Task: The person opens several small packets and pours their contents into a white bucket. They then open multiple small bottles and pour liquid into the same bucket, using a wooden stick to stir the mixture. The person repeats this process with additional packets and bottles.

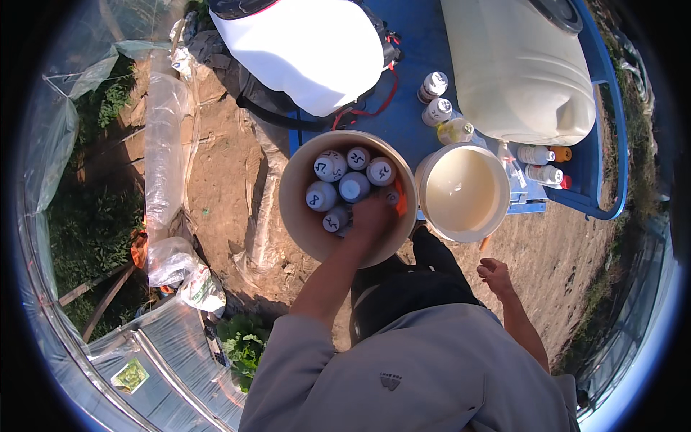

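My left hand reaches into a cream plastic bucket. Several white-capped bottles stand in it, among them a central bottle and a left one; most caps bear handwritten marks. My fingers lie in shadow beside the bottles at the right, so their grip is hidden. Something orange shows along the bucket's inner right wall. Apart from everything, my right hand hangs at my right side, its fingers loosely curled with nothing seen in them. Closest to it is a second, smaller whitish bucket with a cream-coloured inside.
A blue cart bed with a tubular rail carries a large translucent tank. A white backpack sprayer with straps stands left. Bottles sit near the tank; others lie by the rail. Plastic film lies at left.
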Available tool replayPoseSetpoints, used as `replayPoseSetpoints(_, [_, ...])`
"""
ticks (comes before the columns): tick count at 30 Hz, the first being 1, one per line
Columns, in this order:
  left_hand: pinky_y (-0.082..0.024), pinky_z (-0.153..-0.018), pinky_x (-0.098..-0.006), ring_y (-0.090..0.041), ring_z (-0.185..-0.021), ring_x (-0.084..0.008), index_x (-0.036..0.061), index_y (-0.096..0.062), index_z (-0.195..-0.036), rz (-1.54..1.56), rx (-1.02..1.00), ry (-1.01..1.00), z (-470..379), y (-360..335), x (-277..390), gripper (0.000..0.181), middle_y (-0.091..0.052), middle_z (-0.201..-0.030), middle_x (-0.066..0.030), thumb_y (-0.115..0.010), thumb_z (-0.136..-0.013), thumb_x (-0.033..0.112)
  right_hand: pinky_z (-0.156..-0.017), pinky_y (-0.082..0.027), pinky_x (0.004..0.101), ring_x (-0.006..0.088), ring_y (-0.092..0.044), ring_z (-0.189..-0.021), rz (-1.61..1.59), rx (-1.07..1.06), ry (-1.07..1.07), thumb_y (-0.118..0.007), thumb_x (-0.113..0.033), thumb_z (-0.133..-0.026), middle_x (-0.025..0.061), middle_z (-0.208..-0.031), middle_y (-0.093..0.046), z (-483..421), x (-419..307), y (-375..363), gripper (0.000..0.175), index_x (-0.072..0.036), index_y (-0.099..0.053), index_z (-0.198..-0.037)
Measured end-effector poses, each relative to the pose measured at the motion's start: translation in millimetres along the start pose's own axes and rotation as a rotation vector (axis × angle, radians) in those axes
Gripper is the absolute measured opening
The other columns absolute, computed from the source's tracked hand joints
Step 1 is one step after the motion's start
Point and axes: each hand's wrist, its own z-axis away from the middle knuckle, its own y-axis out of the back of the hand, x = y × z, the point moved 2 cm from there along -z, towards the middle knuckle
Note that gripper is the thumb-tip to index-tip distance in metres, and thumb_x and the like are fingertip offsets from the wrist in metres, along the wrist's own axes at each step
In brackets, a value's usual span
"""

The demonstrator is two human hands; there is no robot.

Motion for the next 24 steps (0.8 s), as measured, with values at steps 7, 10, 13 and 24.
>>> replayPoseSetpoints(7, [-0.062, -0.07, -0.0502, -0.076, -0.083, -0.0365, 0.0084, -0.07, -0.116, -0.09, -0.069, -0.114, -15, -3, -4, 0.045, -0.074, -0.102, -0.0172, -0.076, -0.088, 0.043, -0.077, -0.06, 0.0324, 0.0193, -0.075, -0.095, -0.016, -0.024, -0.008, -0.081, -0.019, -0.093, 0.0155, -0.113, -0.079, -2, 3, -9, 0.051, 0.007, -0.068, -0.135])
replayPoseSetpoints(10, [-0.062, -0.069, -0.0462, -0.075, -0.083, -0.0328, 0.0077, -0.071, -0.111, -0.017, 0.07, -0.287, 18, 59, 15, 0.038, -0.072, -0.102, -0.0132, -0.079, -0.083, 0.032, -0.082, -0.06, 0.0324, 0.0193, -0.074, -0.095, -0.018, -0.038, 0.007, -0.081, -0.018, -0.092, 0.0163, -0.113, -0.079, 1, 4, -13, 0.051, 0.008, -0.068, -0.135])
replayPoseSetpoints(13, [-0.061, -0.066, -0.0414, -0.073, -0.079, -0.0286, 0.0053, -0.072, -0.112, 0.019, 0.196, -0.406, 61, 138, 24, 0.052, -0.07, -0.095, -0.0091, -0.089, -0.072, 0.035, -0.088, -0.06, 0.0329, 0.0194, -0.074, -0.097, -0.023, -0.073, 0.083, -0.08, -0.016, -0.092, 0.0167, -0.113, -0.079, -1, 6, -19, 0.05, 0.008, -0.068, -0.134])
replayPoseSetpoints(24, [-0.062, -0.062, -0.0352, -0.075, -0.072, -0.0247, 0.0035, -0.076, -0.105, 0.051, 0.407, -0.377, 138, 235, 61, 0.053, -0.073, -0.093, -0.0099, -0.092, -0.058, 0.021, -0.098, -0.06, 0.04, 0.0273, -0.075, -0.114, 0.176, -0.37, 0.384, -0.084, -0.017, -0.091, 0.0171, -0.122, -0.076, 85, -210, -60, 0.05, -0.001, -0.069, -0.136])
